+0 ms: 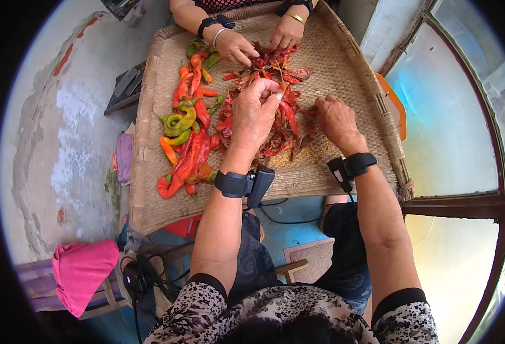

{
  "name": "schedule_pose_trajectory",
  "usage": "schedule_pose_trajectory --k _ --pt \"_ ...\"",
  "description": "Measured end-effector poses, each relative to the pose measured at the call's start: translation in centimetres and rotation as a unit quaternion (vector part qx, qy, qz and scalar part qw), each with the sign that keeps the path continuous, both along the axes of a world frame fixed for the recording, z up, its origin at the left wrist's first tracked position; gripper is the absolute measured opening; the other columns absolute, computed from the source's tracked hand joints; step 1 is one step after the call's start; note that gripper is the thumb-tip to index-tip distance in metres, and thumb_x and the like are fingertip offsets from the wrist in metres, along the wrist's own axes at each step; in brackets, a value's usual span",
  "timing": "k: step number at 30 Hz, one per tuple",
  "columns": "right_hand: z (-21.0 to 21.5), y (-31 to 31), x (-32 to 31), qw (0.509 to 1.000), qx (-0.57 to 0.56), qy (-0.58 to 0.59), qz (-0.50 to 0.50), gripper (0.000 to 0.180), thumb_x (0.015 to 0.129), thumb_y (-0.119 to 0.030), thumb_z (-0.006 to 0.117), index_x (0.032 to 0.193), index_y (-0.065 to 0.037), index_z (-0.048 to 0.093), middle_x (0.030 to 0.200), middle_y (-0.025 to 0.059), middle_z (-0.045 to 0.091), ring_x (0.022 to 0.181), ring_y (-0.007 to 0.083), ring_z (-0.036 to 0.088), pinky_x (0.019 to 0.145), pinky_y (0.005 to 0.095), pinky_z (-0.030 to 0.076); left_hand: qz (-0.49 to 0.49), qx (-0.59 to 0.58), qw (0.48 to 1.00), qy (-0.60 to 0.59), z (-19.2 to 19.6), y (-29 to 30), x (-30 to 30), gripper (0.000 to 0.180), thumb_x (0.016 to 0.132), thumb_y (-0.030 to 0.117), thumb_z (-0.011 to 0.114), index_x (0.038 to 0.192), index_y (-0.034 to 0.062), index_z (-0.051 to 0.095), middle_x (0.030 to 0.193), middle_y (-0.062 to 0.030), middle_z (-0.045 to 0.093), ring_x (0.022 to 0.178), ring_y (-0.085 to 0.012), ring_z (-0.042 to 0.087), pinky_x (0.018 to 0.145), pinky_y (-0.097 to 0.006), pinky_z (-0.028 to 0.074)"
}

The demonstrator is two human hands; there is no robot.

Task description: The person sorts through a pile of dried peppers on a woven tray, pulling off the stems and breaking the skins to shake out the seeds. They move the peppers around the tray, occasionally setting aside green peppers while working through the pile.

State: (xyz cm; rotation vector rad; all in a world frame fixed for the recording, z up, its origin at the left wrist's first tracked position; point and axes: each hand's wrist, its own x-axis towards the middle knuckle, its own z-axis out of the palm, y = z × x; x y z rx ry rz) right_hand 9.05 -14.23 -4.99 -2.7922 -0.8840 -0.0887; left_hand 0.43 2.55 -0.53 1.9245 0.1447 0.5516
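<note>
Woven tray [344, 63] holds two groups of peppers. Fresh peppers [186, 137], red, orange and green, lie in a row along its left part. Dried red peppers [281, 114] are heaped at centre, with loose seeds [315, 152] just right of the heap.

Left hand [254, 114]: raised over the heap, fingers [272, 89] pinched together on a dried piece at the tips.

Right hand [337, 119]: resting at the right edge of the heap, fingers curled down into the dried peppers; cannot tell whether they grip anything.

Both wrists carry black bands.

Second person's two hands [238, 47] work the far end of the heap.

Pink cloth [83, 272] lies on a stool, lower left.
</note>
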Motion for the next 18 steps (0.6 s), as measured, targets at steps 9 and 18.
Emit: schedule_pose_trajectory --k 9,18 --pt "1.9 -2.3 0.6 0.943 0.276 0.185 0.034 0.018 0.078 -0.014 0.069 0.091 -0.003 0.067 0.076 0.0082 0.066 0.066 0.0174 0.062 0.058 0.0305 0.048 -0.017 -0.056 0.998 0.001 -0.6 0.7 0.1 0.010 0.086 0.009 0.059 0.094 0.0029 0.057 0.078 0.0010 0.059 0.068 -0.0043 0.054 0.057 -0.019 0.044" --pt "3.4 -6.7 3.0 0.518 0.758 0.384 -0.100 0.019 0.087 -0.017 0.062 0.098 -0.003 0.057 0.080 0.0019 0.061 0.060 0.0063 0.052 0.051 0.0189 0.043 -0.020 -0.055 0.998 0.025 -0.5 -0.3 0.6 0.009 0.085 0.006 0.058 0.093 0.0021 0.058 0.078 0.0000 0.059 0.066 -0.0051 0.055 0.056 -0.018 0.044"
